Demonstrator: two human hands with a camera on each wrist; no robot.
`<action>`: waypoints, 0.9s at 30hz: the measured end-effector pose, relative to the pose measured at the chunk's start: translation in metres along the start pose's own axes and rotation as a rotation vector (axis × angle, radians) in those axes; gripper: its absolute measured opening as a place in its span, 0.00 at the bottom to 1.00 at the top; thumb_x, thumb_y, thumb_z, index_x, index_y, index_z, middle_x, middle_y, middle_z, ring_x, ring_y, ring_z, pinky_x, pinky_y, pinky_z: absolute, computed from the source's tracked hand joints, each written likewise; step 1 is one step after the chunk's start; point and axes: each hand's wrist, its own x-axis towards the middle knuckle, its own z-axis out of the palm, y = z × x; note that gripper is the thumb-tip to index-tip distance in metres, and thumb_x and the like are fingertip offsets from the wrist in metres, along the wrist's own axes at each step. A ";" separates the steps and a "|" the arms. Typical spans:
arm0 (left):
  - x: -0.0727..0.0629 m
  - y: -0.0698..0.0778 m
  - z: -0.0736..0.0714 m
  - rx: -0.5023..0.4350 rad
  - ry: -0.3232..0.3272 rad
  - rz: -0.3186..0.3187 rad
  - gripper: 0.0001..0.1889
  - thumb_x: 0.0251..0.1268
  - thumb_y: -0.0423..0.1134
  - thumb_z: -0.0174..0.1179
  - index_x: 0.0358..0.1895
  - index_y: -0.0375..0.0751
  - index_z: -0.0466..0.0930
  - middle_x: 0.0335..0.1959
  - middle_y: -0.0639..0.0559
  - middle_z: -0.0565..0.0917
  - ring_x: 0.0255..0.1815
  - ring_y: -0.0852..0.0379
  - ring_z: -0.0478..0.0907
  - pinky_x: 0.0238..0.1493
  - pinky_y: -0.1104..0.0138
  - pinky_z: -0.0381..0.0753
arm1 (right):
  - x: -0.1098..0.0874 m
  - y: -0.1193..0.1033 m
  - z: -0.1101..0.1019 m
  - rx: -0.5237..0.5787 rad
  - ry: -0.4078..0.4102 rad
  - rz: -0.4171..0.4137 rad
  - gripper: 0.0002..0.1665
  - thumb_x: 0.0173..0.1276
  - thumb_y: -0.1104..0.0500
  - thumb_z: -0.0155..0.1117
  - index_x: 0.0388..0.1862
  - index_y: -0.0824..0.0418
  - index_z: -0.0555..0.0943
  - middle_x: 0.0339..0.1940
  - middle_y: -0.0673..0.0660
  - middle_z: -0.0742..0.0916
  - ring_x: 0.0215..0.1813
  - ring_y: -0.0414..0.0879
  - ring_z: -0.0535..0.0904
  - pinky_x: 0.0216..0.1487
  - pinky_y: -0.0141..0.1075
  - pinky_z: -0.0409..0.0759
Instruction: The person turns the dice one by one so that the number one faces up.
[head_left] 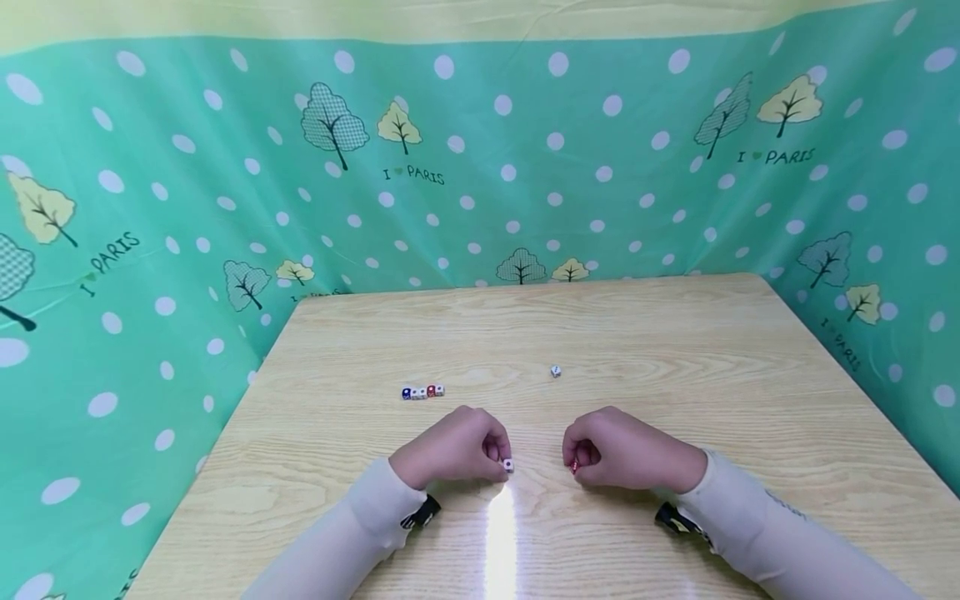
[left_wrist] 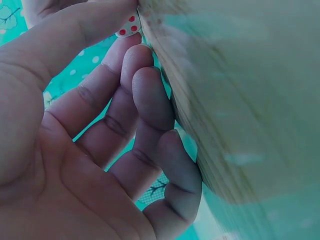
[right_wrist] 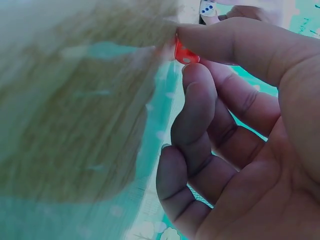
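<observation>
My left hand [head_left: 468, 446] pinches a white die [head_left: 508, 465] between thumb and index finger, low at the tabletop. In the left wrist view red pips show on this white die [left_wrist: 129, 27], and the other fingers curl loosely below it. Across a short gap, my right hand [head_left: 618, 450] holds a small red die [head_left: 575, 467] by thumb and fingertip. The right wrist view shows the red die [right_wrist: 186, 52] partly covered by the thumb, with a pale pip on its lower face.
A short row of several dice [head_left: 423, 392], blue, white and red, lies on the wooden table [head_left: 360, 342] beyond my left hand. A single white die [head_left: 556, 371] sits farther back, right of the row. Green patterned cloth [head_left: 480, 167] hangs behind the table and along its sides.
</observation>
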 end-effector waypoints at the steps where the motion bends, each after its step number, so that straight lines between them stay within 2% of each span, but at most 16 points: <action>1: 0.000 0.000 0.000 -0.002 -0.001 0.000 0.10 0.51 0.37 0.76 0.25 0.56 0.84 0.21 0.63 0.82 0.24 0.69 0.75 0.32 0.72 0.77 | 0.000 0.000 0.000 -0.006 0.001 -0.003 0.10 0.60 0.65 0.72 0.29 0.48 0.84 0.23 0.40 0.81 0.27 0.32 0.74 0.30 0.29 0.76; 5: 0.000 0.000 0.001 -0.010 0.000 0.000 0.10 0.51 0.36 0.76 0.25 0.55 0.84 0.21 0.63 0.81 0.24 0.68 0.75 0.32 0.72 0.77 | -0.001 -0.001 -0.002 0.009 -0.001 -0.005 0.12 0.60 0.66 0.71 0.30 0.47 0.84 0.24 0.40 0.81 0.27 0.32 0.74 0.30 0.29 0.76; 14: 0.000 -0.001 0.002 -0.016 -0.005 -0.004 0.10 0.50 0.35 0.76 0.25 0.55 0.84 0.21 0.63 0.81 0.24 0.69 0.75 0.32 0.73 0.77 | 0.000 0.013 -0.003 0.141 -0.030 0.005 0.14 0.61 0.68 0.69 0.33 0.47 0.85 0.28 0.42 0.86 0.29 0.35 0.78 0.31 0.30 0.80; 17: 0.000 -0.001 0.002 -0.014 -0.001 0.004 0.10 0.50 0.35 0.77 0.25 0.54 0.84 0.21 0.63 0.81 0.24 0.68 0.75 0.32 0.72 0.77 | 0.001 0.017 -0.004 0.172 -0.045 0.003 0.12 0.62 0.66 0.71 0.34 0.47 0.86 0.29 0.43 0.87 0.30 0.35 0.79 0.32 0.31 0.80; 22: 0.000 -0.001 0.001 -0.013 -0.007 -0.009 0.10 0.50 0.36 0.77 0.26 0.54 0.85 0.21 0.63 0.82 0.24 0.68 0.75 0.32 0.72 0.77 | 0.000 0.021 -0.007 0.238 -0.074 0.020 0.07 0.63 0.58 0.77 0.35 0.47 0.87 0.25 0.46 0.83 0.27 0.36 0.75 0.30 0.30 0.76; 27: 0.001 -0.002 0.001 -0.020 -0.011 -0.018 0.09 0.50 0.36 0.77 0.26 0.55 0.85 0.22 0.63 0.82 0.25 0.68 0.76 0.33 0.72 0.78 | 0.000 0.024 -0.008 0.254 -0.075 0.036 0.07 0.61 0.57 0.79 0.35 0.47 0.87 0.23 0.47 0.81 0.26 0.35 0.72 0.30 0.28 0.73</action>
